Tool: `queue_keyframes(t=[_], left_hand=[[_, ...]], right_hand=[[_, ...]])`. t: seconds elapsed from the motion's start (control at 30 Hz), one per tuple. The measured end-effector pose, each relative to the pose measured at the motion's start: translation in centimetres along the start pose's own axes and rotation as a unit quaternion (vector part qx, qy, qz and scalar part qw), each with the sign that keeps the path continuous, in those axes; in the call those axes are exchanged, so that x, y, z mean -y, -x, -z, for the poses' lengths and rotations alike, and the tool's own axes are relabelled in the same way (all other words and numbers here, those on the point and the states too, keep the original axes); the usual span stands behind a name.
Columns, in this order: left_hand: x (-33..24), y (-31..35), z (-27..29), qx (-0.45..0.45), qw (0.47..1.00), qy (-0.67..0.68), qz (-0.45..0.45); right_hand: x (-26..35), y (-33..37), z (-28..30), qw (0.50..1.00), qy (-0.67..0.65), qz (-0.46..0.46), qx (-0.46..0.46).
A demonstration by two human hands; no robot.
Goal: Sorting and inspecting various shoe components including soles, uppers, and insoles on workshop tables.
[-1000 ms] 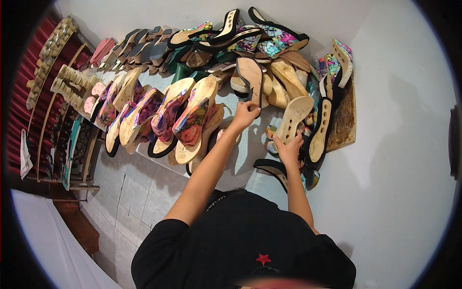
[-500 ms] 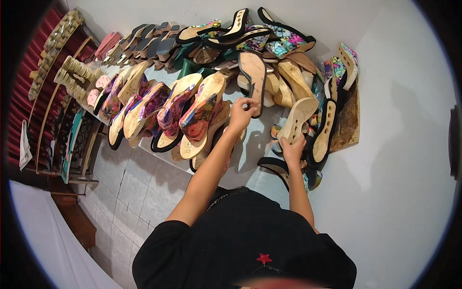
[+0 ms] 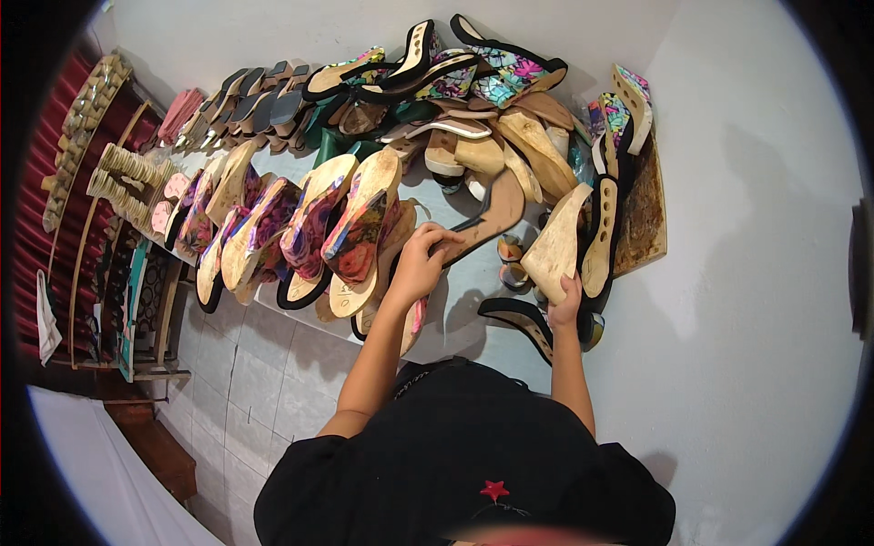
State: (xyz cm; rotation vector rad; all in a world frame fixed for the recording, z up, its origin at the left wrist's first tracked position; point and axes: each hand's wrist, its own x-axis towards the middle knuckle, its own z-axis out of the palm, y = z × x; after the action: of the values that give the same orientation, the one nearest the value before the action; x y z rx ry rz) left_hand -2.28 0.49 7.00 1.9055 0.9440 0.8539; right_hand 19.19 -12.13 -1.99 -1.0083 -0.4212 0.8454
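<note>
My left hand (image 3: pixel 424 258) grips the near end of a tan insole with a black edge (image 3: pixel 501 205), its far end pointing up and right over the table (image 3: pixel 455 323). My right hand (image 3: pixel 565 301) is closed round the lower end of a bare wooden wedge sole (image 3: pixel 557 241), held upright with its broad side showing. Just left of my left hand stand wedge soles wrapped in floral fabric (image 3: pixel 350 246). Beside my right hand lies a black-edged sole with a row of holes (image 3: pixel 601 232). A curved black-edged sole (image 3: pixel 519 318) rests below it.
Bare wooden soles (image 3: pixel 533 150) and colourful patterned wedges (image 3: pixel 510 77) are heaped at the back. Dark heeled soles (image 3: pixel 289 105) stand in rows at the far left. A wooden board (image 3: pixel 651 218) leans near the right wall. Red curtain (image 3: pixel 45 182) and shelves are on the left.
The insole in my left hand has come down and tilted to the right. My right hand has turned the wooden sole from its holed face to its broad wedge side.
</note>
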Motion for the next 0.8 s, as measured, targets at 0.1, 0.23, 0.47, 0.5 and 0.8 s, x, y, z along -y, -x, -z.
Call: queue_keyframes(t=[0.1,0.23,0.47,0.5,0.8], left_hand=[[0.5,0.0,0.6,0.029,1.0,0.003,0.011],[0.8,0.0,0.3,0.047,0.998,-0.008,0.027],[-0.4,-0.1,0.1,0.024,0.999,-0.001,0.034],[-0.5,-0.1,0.0,0.011,0.999,-0.011,0.032],[-0.1,-0.4,0.6,-0.059,0.998,-0.016,0.013]], right_hand=[[1.0,-0.1,-0.5,1.0,0.02,0.016,0.012],[1.8,-0.3,-1.3,1.0,0.008,0.014,0.018],[3.2,-1.1,-1.2,0.992,0.118,0.026,0.018],[3.0,-1.3,-0.6,0.992,0.119,0.025,0.016],[2.4,-0.8,0.8,0.98,0.197,0.029,-0.005]])
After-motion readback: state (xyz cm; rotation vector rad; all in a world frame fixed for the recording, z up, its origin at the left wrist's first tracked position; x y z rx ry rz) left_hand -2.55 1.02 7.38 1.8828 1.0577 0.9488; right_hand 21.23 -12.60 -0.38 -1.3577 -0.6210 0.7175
